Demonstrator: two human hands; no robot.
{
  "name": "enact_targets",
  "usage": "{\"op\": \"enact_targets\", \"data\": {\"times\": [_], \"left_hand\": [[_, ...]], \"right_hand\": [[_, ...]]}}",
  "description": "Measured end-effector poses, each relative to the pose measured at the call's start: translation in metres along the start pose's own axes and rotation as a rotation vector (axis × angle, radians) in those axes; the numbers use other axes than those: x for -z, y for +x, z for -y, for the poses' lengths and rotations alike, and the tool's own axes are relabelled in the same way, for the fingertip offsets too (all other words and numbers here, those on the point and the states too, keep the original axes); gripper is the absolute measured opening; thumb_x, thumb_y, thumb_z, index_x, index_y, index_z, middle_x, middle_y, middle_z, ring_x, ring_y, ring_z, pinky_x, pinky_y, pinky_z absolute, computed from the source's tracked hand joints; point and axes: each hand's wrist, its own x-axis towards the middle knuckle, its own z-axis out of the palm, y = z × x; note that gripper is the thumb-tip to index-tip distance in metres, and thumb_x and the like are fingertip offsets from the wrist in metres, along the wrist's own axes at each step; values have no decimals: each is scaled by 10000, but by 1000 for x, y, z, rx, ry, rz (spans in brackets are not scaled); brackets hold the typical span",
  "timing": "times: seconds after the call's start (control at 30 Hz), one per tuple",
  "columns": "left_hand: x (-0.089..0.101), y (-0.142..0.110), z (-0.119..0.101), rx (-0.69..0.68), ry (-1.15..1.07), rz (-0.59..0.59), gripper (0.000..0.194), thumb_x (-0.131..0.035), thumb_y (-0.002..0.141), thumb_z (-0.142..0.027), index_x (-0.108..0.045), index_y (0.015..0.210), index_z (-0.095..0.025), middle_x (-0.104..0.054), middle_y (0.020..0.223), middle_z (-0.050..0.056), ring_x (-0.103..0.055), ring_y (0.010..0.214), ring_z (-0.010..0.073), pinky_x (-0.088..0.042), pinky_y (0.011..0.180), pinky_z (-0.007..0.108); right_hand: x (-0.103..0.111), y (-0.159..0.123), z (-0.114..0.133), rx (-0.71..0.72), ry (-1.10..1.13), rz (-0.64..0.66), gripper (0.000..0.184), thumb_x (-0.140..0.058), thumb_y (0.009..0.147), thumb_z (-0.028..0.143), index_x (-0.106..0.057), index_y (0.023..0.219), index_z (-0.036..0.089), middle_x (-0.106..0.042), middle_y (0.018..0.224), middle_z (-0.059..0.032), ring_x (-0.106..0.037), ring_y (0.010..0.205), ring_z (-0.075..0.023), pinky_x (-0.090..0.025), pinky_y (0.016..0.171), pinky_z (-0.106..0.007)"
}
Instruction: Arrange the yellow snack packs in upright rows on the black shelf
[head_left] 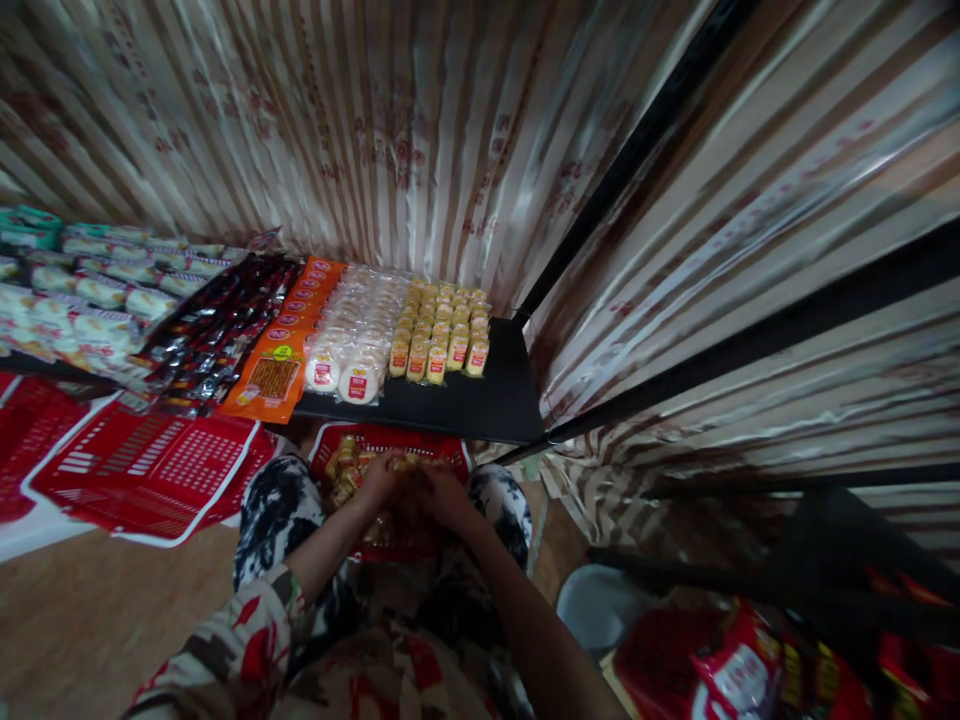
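Observation:
My left hand [384, 478] and my right hand [444, 492] are close together over a red basket [319, 440] between my knees. Their fingers bend inward around small yellow packaged snacks [407, 462], mostly covered by the hands and dim. More wrapped snacks [345, 472] lie loose in the basket, on its left side. Just beyond the basket, small yellow packs [439, 330] stand in rows on a black shelf [487, 395]. To their left are round white wrapped crackers [358, 380] and an orange snack packet [274, 365].
Dark shiny packets [217, 335] and white-green packs [97, 290] fill the shelf's left part. Empty-looking red baskets [157, 460] sit at left. A black rack post [600, 220] rises at the shelf's right end. A pale basin [600, 605] and red bags [742, 660] are at lower right.

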Motion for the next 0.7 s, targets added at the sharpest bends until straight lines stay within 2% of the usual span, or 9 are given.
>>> {"op": "enact_targets", "data": {"times": [0.1,0.27,0.4,0.53,0.63,0.7], "left_hand": [[6,-7,-28,37,-110,48,408,-554,683,-94,-561,1085,-165,-659,802,17,-602,643,103,-488,614,215],[8,-19,-61,11,-217,42,382,-558,697,-97,-561,1071,-177,-630,824,11,-585,657,84,-466,576,179],[6,-23,-74,-16,-269,40,307,-590,664,-95,-600,964,-160,-622,775,10,-577,642,86,-461,560,173],[4,-29,-84,-104,-322,63,329,-664,605,-130,-614,929,-158,-639,785,11,-585,664,99,-468,573,179],[1,-32,-90,-162,-361,86,361,-699,582,-159,-619,934,-170,-651,859,18,-603,741,119,-485,617,193],[-2,-32,-94,-166,-372,91,364,-709,581,-169,-621,934,-172,-652,892,25,-609,772,129,-492,631,201]], "right_hand": [[16,-3,8,20,-12,-76,400,-574,748,168,-577,1148,183,-621,1068,-81,-557,1003,-192,-416,886,-291],[29,-9,20,26,-26,-219,306,-549,801,278,-602,1095,212,-589,930,-46,-565,817,-155,-435,755,-244],[30,-9,23,4,2,-324,342,-585,759,277,-605,1090,193,-598,902,-46,-567,752,-154,-448,717,-255],[31,-6,20,-89,152,-455,396,-598,731,298,-585,1108,178,-616,858,-38,-574,678,-147,-473,708,-279],[35,-4,17,-148,290,-463,436,-590,723,318,-561,1129,163,-609,764,-10,-575,628,-143,-489,670,-284],[38,-3,16,-166,378,-465,464,-588,720,334,-543,1149,162,-605,784,-11,-577,610,-135,-498,634,-276]]}}
